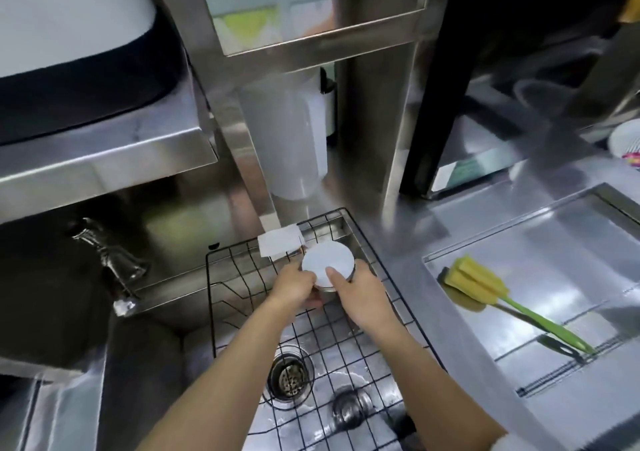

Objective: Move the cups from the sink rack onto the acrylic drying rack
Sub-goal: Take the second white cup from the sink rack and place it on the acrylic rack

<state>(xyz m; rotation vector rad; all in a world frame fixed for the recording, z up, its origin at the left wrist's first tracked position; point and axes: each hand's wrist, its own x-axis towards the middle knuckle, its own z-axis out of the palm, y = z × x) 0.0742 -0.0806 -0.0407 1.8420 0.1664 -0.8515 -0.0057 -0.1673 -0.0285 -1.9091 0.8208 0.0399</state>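
An upside-down cup with a white round base and a metallic side sits at the far end of the black wire sink rack. My left hand grips its left side and my right hand its right side, thumb on the white base. The clear acrylic drying rack lies on the counter to the right, apart from both hands. No other cup shows on the sink rack.
A yellow sponge brush with a green handle lies in the acrylic rack. A white folded cloth sits at the sink rack's far edge. A faucet stands left. A drain lies below the wire. Steel shelf posts rise behind.
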